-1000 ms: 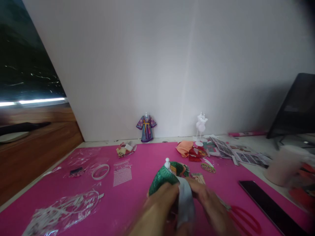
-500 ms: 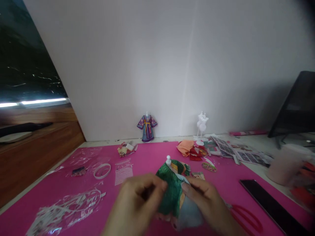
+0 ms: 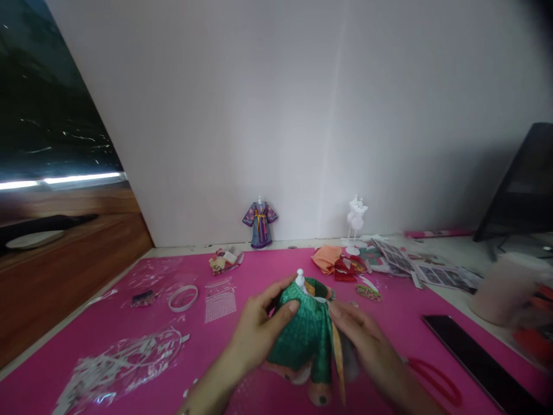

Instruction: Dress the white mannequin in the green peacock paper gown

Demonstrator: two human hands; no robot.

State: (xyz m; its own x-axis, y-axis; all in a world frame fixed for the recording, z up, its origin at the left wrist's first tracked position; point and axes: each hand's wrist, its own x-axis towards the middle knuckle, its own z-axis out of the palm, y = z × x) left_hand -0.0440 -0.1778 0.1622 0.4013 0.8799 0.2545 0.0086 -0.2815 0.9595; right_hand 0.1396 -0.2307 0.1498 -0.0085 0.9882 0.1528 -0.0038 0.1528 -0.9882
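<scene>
A small dress form with a white knob (image 3: pixel 300 278) on top wears a green doll garment (image 3: pixel 298 337) with a peach hem. My left hand (image 3: pixel 263 325) grips the garment's left side, thumb on the front and fingers behind. My right hand (image 3: pixel 360 328) pinches the garment's right edge near the top, beside an orange-yellow strip (image 3: pixel 338 357) that hangs down. Some pale sheer cloth shows under the right hand. The lower part of the form is hidden by the cloth.
Red-handled scissors (image 3: pixel 434 380) and a black phone-like slab (image 3: pixel 479 363) lie right. Left are a tape roll (image 3: pixel 183 298) and a plastic bag (image 3: pixel 125 363). Behind stand a purple robe (image 3: pixel 260 223) and a white form (image 3: pixel 356 216); fabric scraps (image 3: pixel 337 262) lie before them.
My left hand has opened out from a pinch to hold the garment's side. The green cloth is now spread around the form, and the strip hangs free at the right.
</scene>
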